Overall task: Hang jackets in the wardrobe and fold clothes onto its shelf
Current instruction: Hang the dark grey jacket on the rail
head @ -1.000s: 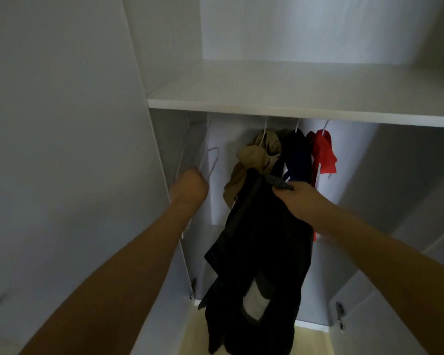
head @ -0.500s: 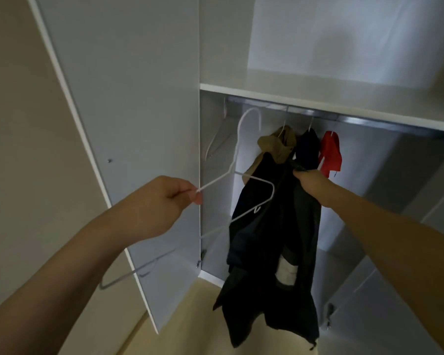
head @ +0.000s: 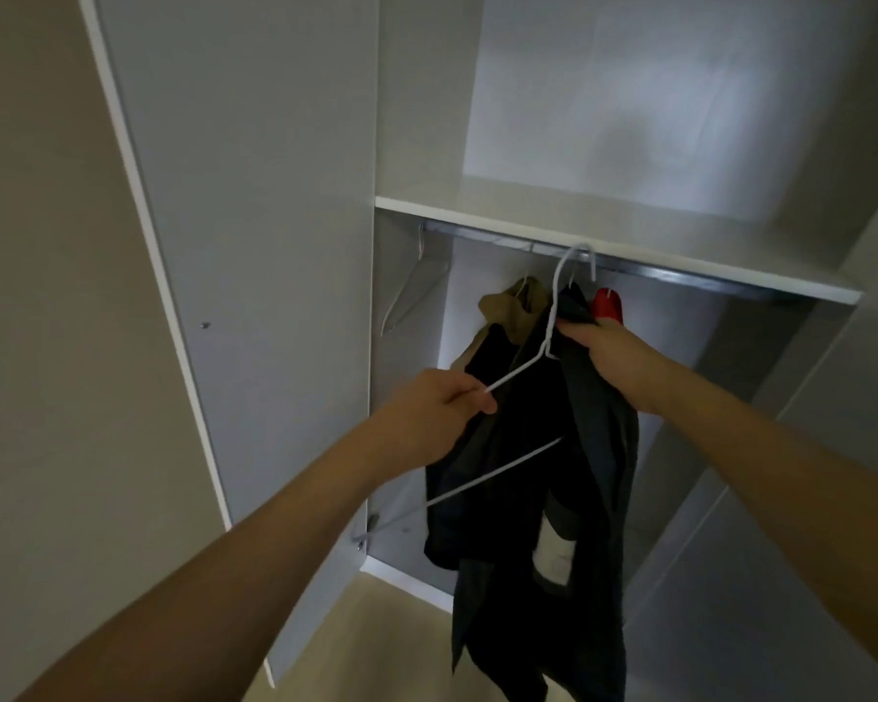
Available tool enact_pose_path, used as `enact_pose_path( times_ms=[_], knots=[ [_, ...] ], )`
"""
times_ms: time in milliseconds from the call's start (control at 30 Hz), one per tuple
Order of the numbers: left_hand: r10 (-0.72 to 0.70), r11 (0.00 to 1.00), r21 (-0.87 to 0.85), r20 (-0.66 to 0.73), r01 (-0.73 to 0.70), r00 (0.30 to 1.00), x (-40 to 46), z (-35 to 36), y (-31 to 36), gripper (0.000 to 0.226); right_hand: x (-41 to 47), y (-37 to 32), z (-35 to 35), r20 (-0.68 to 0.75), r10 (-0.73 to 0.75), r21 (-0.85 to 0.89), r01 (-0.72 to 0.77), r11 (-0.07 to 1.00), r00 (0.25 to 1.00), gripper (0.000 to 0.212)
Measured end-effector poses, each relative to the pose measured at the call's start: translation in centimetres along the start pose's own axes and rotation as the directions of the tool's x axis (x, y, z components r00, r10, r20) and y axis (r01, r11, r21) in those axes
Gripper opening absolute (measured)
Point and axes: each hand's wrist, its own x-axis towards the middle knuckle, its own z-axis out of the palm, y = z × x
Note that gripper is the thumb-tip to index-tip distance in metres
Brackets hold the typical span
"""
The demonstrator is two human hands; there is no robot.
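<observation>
My right hand (head: 609, 354) grips the collar of a dark jacket (head: 538, 488), which hangs down in front of the open wardrobe. My left hand (head: 437, 412) holds a white wire hanger (head: 515, 367) by one arm, its hook raised beside the jacket's collar, just below the shelf (head: 629, 250). The hanger's lower bar runs down to the left across the jacket. Under the shelf runs a metal rail (head: 680, 273) with a tan garment (head: 510, 309) and a red garment (head: 606, 306) hanging behind the jacket.
An empty white hanger (head: 409, 291) hangs at the rail's left end. The wardrobe's left door (head: 244, 245) stands open beside my left arm. A second door panel (head: 781, 549) is at the right. Light wooden floor (head: 376, 640) lies below.
My left hand has carried the hanger to the right, up to the jacket's collar. The view has tilted and pulled back a little; my right hand keeps its grip on the jacket.
</observation>
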Motion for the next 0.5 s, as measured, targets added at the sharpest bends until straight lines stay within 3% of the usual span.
enact_pose_path(
  times_ms=[100, 200, 267, 333, 367, 400, 433, 500],
  knots=[
    [0.113, 0.993, -0.012, -0.044, -0.114, 0.993, 0.6, 1.1, -1.0, 0.027, -1.8, -0.9, -0.5, -0.013, -0.07, -0.027, 0.07, 0.997, 0.997, 0.024],
    [0.276, 0.937, 0.214, 0.023, -0.275, 0.961, 1.2, 1.8, -0.2, 0.026, -2.8, -1.1, -1.1, -0.117, -0.19, -0.313, 0.145, 0.939, 0.975, 0.037],
    [0.276, 0.941, 0.172, 0.107, -0.291, 0.955, 1.5, 1.7, 0.2, 0.028, -2.9, -0.9, -1.3, -0.148, -0.239, -0.477, 0.142, 0.867, 0.96, 0.048],
    [0.134, 0.963, -0.249, 0.096, -0.106, 0.986, 1.3, 0.6, -1.1, 0.04, -2.8, -0.6, -1.9, -0.202, -0.27, -0.538, 0.124, 0.834, 0.942, 0.045],
    [0.042, 0.883, -0.469, 0.082, 0.001, 0.996, 1.4, 0.2, -2.9, 0.041, -2.8, -0.5, -2.4, -0.237, -0.278, -0.547, 0.109, 0.83, 0.931, 0.044],
    [-0.038, 0.819, -0.568, 0.084, 0.079, 0.996, 1.2, 0.3, -5.0, 0.037, -2.8, -0.4, -2.9, -0.27, -0.278, -0.545, 0.092, 0.833, 0.922, 0.043],
    [-0.097, 0.846, -0.514, 0.11, 0.14, 0.989, 0.7, 1.0, -7.1, 0.032, -2.9, -0.3, -3.4, -0.3, -0.274, -0.537, 0.076, 0.84, 0.914, 0.043],
    [-0.163, 0.924, -0.283, 0.312, 0.255, 0.936, -0.4, 4.4, -10.4, 0.05, -3.2, -0.4, -4.0, -0.355, -0.271, -0.502, 0.062, 0.862, 0.894, 0.044]
  ],
)
